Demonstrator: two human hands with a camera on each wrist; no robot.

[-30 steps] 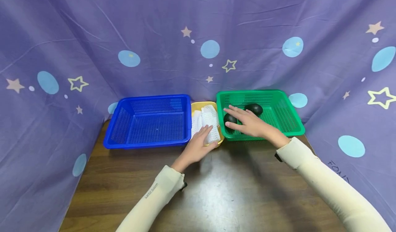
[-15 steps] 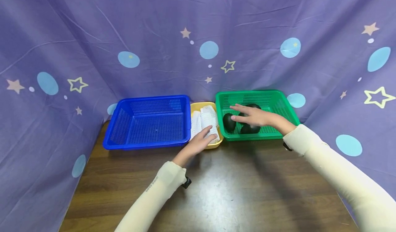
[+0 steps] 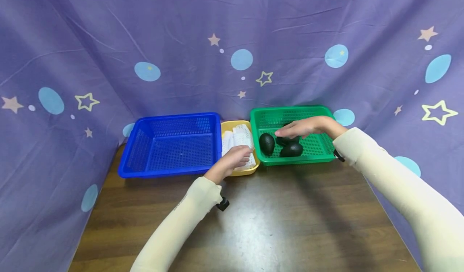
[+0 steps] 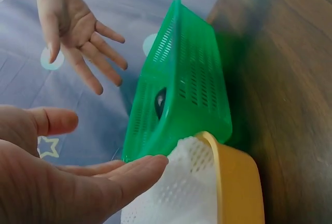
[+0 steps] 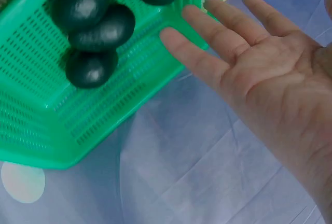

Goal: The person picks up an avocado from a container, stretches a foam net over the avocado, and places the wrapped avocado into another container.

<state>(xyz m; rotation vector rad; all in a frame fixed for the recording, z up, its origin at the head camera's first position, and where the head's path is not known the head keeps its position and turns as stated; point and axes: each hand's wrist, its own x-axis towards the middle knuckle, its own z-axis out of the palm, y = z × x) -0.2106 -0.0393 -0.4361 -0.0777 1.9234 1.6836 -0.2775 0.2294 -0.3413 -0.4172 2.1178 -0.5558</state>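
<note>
Several dark avocados lie in the green basket; one avocado sits by its left wall. My right hand hovers above them with fingers extended, holding nothing. In the right wrist view a gap separates the fingertips from the avocados. White foam net sleeves fill the small yellow basket. Over its front part is my left hand, fingers relaxed and nothing held. The left wrist view shows the palm of the right hand beyond the green basket.
A blue basket stands left of the yellow one. All three baskets line the back of the wooden table. A purple curtain with stars and ovals encloses the back and sides.
My right hand has moved right and back over the green basket, uncovering more avocados. My left hand has drawn slightly back from the foam nets, its fingers now closer together.
</note>
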